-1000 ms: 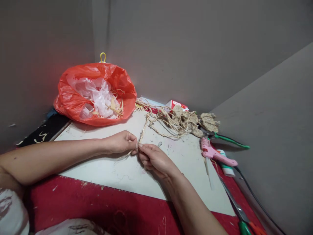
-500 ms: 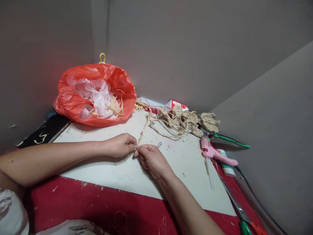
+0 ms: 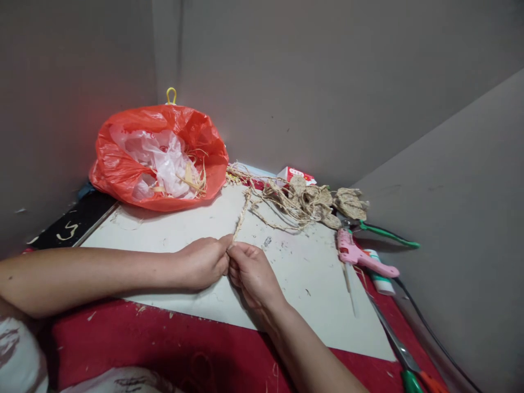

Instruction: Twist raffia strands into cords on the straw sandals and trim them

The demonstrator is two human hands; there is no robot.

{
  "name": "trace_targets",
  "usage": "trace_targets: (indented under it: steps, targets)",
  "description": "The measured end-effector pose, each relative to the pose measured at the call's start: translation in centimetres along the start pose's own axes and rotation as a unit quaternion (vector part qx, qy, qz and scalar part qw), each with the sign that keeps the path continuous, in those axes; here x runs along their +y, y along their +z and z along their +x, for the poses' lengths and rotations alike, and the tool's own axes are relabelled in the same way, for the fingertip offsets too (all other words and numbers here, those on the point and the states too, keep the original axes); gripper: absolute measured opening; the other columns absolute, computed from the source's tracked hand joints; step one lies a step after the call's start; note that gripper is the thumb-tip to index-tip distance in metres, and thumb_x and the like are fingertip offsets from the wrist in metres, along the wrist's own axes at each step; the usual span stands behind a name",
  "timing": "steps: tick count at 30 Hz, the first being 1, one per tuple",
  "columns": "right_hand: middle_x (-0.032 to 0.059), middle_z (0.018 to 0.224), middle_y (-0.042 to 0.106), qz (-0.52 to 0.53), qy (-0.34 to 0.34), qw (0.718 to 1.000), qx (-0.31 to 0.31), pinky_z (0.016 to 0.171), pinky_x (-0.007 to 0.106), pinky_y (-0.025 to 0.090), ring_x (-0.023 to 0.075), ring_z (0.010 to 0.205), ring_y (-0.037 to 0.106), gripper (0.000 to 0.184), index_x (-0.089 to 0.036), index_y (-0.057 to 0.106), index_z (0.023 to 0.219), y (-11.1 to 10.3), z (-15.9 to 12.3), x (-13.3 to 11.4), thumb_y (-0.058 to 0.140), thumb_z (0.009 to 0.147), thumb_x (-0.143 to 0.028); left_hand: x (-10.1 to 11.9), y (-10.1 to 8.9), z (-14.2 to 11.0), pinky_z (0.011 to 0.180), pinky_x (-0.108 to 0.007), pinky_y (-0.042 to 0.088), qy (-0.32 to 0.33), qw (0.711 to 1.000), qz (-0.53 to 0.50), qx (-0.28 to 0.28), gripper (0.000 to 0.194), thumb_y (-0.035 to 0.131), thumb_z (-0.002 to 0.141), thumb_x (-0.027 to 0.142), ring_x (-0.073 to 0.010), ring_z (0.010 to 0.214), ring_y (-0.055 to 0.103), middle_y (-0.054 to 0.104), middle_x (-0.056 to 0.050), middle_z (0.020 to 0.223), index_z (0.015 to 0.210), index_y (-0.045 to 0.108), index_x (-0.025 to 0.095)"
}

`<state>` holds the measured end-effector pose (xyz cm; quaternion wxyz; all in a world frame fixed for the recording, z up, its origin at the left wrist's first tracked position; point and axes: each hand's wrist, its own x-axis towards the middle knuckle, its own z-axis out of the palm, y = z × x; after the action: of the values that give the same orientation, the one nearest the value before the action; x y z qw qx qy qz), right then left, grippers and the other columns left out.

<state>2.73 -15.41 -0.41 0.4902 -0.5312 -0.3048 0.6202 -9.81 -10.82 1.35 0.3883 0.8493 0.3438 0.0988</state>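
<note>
A thin braided straw cord (image 3: pixel 241 215) runs from a pile of straw pieces (image 3: pixel 305 203) at the back down to my hands. My left hand (image 3: pixel 203 261) and my right hand (image 3: pixel 251 271) meet fingertip to fingertip on the near end of the cord, both pinched shut on it. They rest over a white board (image 3: pixel 311 278) that lies on a red cloth (image 3: pixel 164 349).
A red plastic bag (image 3: pixel 123 164) with white plastic and straw scraps sits at the back left. At the right lie a pink glue gun (image 3: pixel 360 256), green-handled pliers (image 3: pixel 385 233), a glue tube (image 3: pixel 379 281), scissors (image 3: pixel 403 357) and a black cable. Grey walls close in behind and right.
Both hands have slid toward me along the cord, drawing it closer; the loose strands under my left hand are now hidden in the grip.
</note>
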Motion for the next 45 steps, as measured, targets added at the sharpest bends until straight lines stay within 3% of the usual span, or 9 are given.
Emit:
trace_targets:
  steps: [6,12,18,24,29,31,37,41,45]
  targets:
    - [-0.0104,0.038,0.032,0.010,0.009,1.000,-0.010,0.033,0.019,0.010,0.0022,0.032,0.020,0.029,-0.019,0.043,0.055,-0.5,0.2,-0.5,0.064,0.069,-0.033,0.3,-2.3,0.5,0.053,-0.022,0.032,0.027,0.999,-0.014,-0.011,0.020,0.045,0.082,0.025,-0.0123,0.055,0.047,0.058,-0.001,0.061,0.075,0.061,0.015]
    - [-0.0123,0.041,0.027,0.006,0.004,0.998,-0.060,0.035,0.019,0.007,0.0027,0.034,0.015,0.024,-0.016,0.056,0.071,-1.2,0.5,-0.8,0.066,0.071,-0.038,-1.1,-3.6,2.3,0.066,-0.022,0.038,0.060,0.979,-0.081,0.179,0.021,0.047,0.080,0.022,-0.0113,0.068,0.052,0.061,-0.001,0.072,0.073,0.065,0.014]
    - [-0.0118,0.043,0.029,0.017,0.000,0.996,-0.092,0.035,0.020,0.007,0.0024,0.034,0.016,0.025,-0.015,0.057,0.072,-1.5,0.7,-0.6,0.067,0.073,-0.038,-2.1,-2.8,2.7,0.052,-0.023,0.037,-0.022,0.974,-0.224,0.006,0.032,0.047,0.082,0.035,-0.0114,0.053,0.049,0.062,-0.004,0.062,0.074,0.067,0.011]
    - [-0.0122,0.043,0.028,0.043,0.013,0.991,-0.130,0.035,0.018,0.005,0.0013,0.036,0.012,0.024,-0.015,0.055,0.071,-1.7,0.6,-1.1,0.067,0.074,-0.036,-1.7,-3.6,2.2,0.085,-0.032,0.042,0.138,0.958,-0.056,0.243,0.025,0.054,0.080,0.022,-0.0184,0.099,0.055,0.064,-0.009,0.108,0.099,0.069,0.019]
    - [-0.0125,0.044,0.027,0.071,0.022,0.983,-0.167,0.034,0.016,0.005,0.0012,0.036,0.012,0.022,-0.015,0.053,0.070,-2.0,0.9,-1.3,0.066,0.074,-0.033,-2.1,-2.7,2.5,0.057,-0.024,0.039,0.035,0.975,-0.218,0.010,0.038,0.049,0.084,0.043,-0.0101,0.054,0.046,0.055,-0.001,0.058,0.069,0.065,0.012]
    - [-0.0123,0.044,0.028,0.080,0.021,0.981,-0.177,0.034,0.016,0.006,0.0013,0.036,0.013,0.021,-0.015,0.053,0.071,-2.1,1.0,-1.3,0.066,0.074,-0.032,-2.6,-2.3,2.7,0.051,-0.023,0.035,0.007,0.963,-0.269,-0.026,0.045,0.049,0.083,0.050,-0.0082,0.047,0.039,0.047,0.002,0.051,0.065,0.063,0.011]
    - [-0.0124,0.044,0.027,0.120,0.014,0.971,-0.208,0.033,0.014,0.007,0.0015,0.037,0.011,0.014,-0.015,0.053,0.072,-2.6,1.2,-1.6,0.064,0.075,-0.024,-2.7,-3.0,2.8,0.084,-0.031,0.044,0.162,0.943,-0.134,0.257,0.025,0.055,0.082,0.034,-0.0174,0.094,0.057,0.065,-0.007,0.099,0.096,0.069,0.018]
    - [-0.0124,0.044,0.027,0.145,0.027,0.955,-0.257,0.033,0.014,0.008,0.0017,0.037,0.011,0.011,-0.014,0.053,0.074,-3.3,1.5,-1.8,0.062,0.077,-0.020,-2.8,-2.8,2.7,0.071,-0.030,0.049,0.135,0.967,-0.128,0.174,0.028,0.049,0.087,0.035,-0.0146,0.072,0.059,0.064,-0.004,0.074,0.089,0.069,0.015]
    - [-0.0130,0.043,0.024,0.149,0.041,0.943,-0.293,0.033,0.013,0.009,0.0020,0.037,0.009,0.011,-0.014,0.053,0.074,-4.0,2.1,-1.7,0.061,0.077,-0.019,-3.7,-2.0,2.9,0.091,-0.035,0.045,0.219,0.955,-0.051,0.195,0.029,0.049,0.089,0.028,-0.0181,0.102,0.058,0.065,-0.009,0.107,0.111,0.066,0.021]
